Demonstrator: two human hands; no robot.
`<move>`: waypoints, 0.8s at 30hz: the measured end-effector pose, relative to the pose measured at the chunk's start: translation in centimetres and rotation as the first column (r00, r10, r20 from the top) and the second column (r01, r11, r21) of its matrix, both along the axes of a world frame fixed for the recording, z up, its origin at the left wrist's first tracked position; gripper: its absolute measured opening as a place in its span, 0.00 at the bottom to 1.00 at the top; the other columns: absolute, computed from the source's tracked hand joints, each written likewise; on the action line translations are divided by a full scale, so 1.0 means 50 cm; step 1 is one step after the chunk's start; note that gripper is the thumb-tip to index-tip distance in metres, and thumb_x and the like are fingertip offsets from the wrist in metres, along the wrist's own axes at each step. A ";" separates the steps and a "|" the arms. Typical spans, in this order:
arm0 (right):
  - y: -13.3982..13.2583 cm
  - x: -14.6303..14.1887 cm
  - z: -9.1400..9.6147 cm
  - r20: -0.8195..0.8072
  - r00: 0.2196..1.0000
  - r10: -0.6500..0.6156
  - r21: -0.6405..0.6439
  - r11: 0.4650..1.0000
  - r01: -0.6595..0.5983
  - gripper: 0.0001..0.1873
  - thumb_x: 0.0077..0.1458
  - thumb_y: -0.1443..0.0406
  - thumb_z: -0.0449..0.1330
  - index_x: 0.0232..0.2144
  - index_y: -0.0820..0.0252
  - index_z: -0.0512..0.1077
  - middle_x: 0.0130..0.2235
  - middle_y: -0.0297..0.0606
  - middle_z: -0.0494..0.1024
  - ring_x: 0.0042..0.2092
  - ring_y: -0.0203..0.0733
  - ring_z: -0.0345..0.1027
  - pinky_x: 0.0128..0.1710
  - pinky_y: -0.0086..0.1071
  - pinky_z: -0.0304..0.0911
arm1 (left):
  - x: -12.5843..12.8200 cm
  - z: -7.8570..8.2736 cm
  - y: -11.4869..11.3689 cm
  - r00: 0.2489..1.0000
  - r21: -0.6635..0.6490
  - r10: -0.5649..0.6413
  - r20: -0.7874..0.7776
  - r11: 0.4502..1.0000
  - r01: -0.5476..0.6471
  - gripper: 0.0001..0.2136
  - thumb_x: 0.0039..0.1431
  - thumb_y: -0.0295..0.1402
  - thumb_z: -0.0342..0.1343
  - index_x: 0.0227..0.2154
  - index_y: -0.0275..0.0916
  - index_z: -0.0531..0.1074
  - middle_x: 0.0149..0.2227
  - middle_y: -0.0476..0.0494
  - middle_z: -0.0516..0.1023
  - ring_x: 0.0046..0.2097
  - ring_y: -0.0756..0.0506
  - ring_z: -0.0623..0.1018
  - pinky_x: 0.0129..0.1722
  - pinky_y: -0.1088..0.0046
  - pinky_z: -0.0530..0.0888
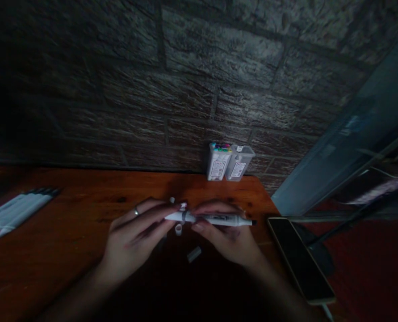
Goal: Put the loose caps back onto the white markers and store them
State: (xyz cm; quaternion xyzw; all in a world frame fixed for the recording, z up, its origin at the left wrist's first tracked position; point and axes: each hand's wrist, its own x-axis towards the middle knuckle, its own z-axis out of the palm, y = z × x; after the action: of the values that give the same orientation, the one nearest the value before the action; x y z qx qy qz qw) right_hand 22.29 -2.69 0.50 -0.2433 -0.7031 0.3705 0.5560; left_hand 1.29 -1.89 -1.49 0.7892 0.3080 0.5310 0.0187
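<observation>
A white marker (224,219) with a black right end lies level between my hands, above the table. My right hand (232,228) is closed around its barrel, thumb in front and fingers behind. The fingers of my left hand (135,235), with a ring on one finger, pinch the white left end beside a grey band. Whether that end is a separate piece I cannot tell. Below the marker lie a small white cap (178,230) and a grey cap (194,254). Another small white piece (172,200) shows just behind my left fingers.
Two clear plastic cases (219,165) stand against the brick wall (185,98), the left one holding colourful items. Several white markers (21,210) lie in a row at the left of the wooden table (81,210). A phone (301,259) with a cable rests at the right edge.
</observation>
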 end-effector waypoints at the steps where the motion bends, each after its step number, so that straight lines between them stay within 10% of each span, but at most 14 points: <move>1: 0.000 0.000 0.001 0.019 1.000 -0.002 0.014 1.000 0.002 0.13 0.52 0.70 0.68 0.41 0.55 0.77 0.39 0.33 0.83 0.39 0.34 0.77 0.39 0.26 0.73 | -0.001 0.001 0.000 1.000 0.010 0.009 0.007 1.000 -0.009 0.15 0.54 0.21 0.64 0.44 0.42 0.77 0.40 0.48 0.80 0.39 0.51 0.79 0.38 0.79 0.76; 18: -0.013 0.000 0.010 0.013 0.999 -0.045 -0.223 0.974 0.047 0.12 0.50 0.63 0.69 0.38 0.53 0.72 0.37 0.34 0.79 0.34 0.36 0.74 0.33 0.30 0.72 | 0.003 0.009 -0.011 0.982 -0.220 -0.067 0.174 0.970 0.105 0.19 0.51 0.30 0.67 0.46 0.56 0.78 0.39 0.53 0.84 0.34 0.47 0.82 0.35 0.73 0.81; 24: 0.006 0.002 0.005 -0.151 0.988 -0.016 -0.408 0.912 -0.047 0.10 0.54 0.60 0.66 0.36 0.54 0.72 0.23 0.24 0.71 0.18 0.26 0.55 0.16 0.23 0.55 | 0.007 0.023 -0.004 0.865 -0.549 -0.219 0.452 0.696 0.463 0.13 0.63 0.37 0.56 0.48 0.48 0.78 0.29 0.46 0.83 0.23 0.51 0.75 0.22 0.78 0.74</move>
State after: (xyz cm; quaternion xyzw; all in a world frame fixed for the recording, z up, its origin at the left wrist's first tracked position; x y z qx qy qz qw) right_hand 22.39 -2.38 0.76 -0.3201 -0.5676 0.5315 0.5411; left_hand 1.62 -2.10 -0.34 0.6698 0.3073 0.5122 0.4412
